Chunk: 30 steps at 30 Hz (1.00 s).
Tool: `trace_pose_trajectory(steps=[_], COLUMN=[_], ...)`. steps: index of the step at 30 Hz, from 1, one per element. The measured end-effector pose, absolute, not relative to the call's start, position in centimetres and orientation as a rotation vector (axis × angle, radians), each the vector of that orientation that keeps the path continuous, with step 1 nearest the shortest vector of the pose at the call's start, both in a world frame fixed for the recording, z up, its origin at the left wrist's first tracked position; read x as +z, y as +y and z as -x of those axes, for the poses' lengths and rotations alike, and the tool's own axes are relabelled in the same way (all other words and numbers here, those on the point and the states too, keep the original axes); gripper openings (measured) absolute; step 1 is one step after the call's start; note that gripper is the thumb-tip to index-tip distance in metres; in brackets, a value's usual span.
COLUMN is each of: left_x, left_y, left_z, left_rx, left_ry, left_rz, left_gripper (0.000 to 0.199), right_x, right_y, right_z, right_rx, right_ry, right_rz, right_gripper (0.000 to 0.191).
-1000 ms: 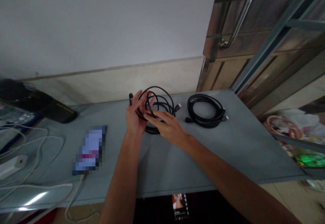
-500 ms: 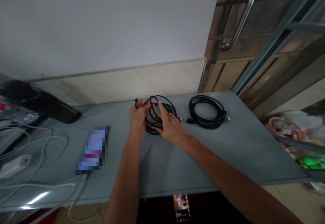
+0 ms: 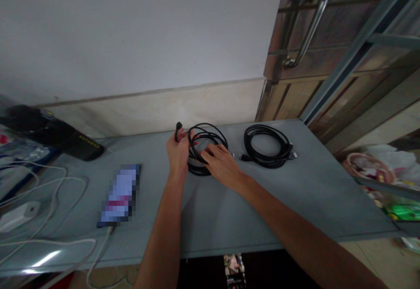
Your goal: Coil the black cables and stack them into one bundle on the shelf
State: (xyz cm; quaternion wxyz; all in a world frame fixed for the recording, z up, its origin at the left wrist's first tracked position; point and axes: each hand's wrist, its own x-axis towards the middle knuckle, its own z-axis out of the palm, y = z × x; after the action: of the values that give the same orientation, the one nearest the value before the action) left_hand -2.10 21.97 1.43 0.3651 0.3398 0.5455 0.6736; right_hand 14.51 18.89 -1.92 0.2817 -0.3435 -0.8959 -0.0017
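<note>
My left hand point(image 3: 179, 151) is closed around part of a black cable point(image 3: 210, 126), whose plug end sticks up above the fingers. Several loops of this cable hang between my hands, over more black coils lying on the grey table point(image 3: 229, 219). My right hand point(image 3: 219, 162) grips the loops at their lower right, its fingers curled in. To the right lies a second coiled black cable point(image 3: 251, 149), apart from both hands, with its plugs showing. The palms hide part of the held loops.
A phone point(image 3: 120, 195) with a white cord lies left on the table. Behind it a black cylindrical case point(image 3: 72, 138) lies on its side. White cords and a white charger point(image 3: 19, 216) spread at far left. The wall point(image 3: 183, 109) borders the back edge.
My right fingers have curled in from a stretched-out pose and now grip the loops. My left hand has shifted slightly, and the plug end stands higher above it.
</note>
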Motion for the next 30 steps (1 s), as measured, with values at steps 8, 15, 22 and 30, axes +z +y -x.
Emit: trace_pose_trajectory(steps=[8,15,22,30], left_x=[1.6,-0.7,-1.6,-1.3], left_y=[22.2,22.7,22.7,22.6], left_z=[3.3,5.6,5.5,5.8], left_rx=[1.503,1.185,1.2,1.165], left_ry=[1.667,2.127,2.082,2.076], left_rz=[-1.061,-1.708,-1.775,-1.777], left_gripper=[0.049,0.033,0.038,0.042], right_x=[-3.1,-3.4,-2.4,-2.4], right_y=[19.2,19.2,18.8,18.9], right_z=[-14.2,-14.4,-14.6,-14.6], right_rx=[-0.012,0.074,0.18,0.161], right_ry=[-2.467,-2.515,-2.535,-2.561], right_rz=[0.819,0.773,0.814,0.762], right_gripper=[0.041,0.052,0.063,0.046])
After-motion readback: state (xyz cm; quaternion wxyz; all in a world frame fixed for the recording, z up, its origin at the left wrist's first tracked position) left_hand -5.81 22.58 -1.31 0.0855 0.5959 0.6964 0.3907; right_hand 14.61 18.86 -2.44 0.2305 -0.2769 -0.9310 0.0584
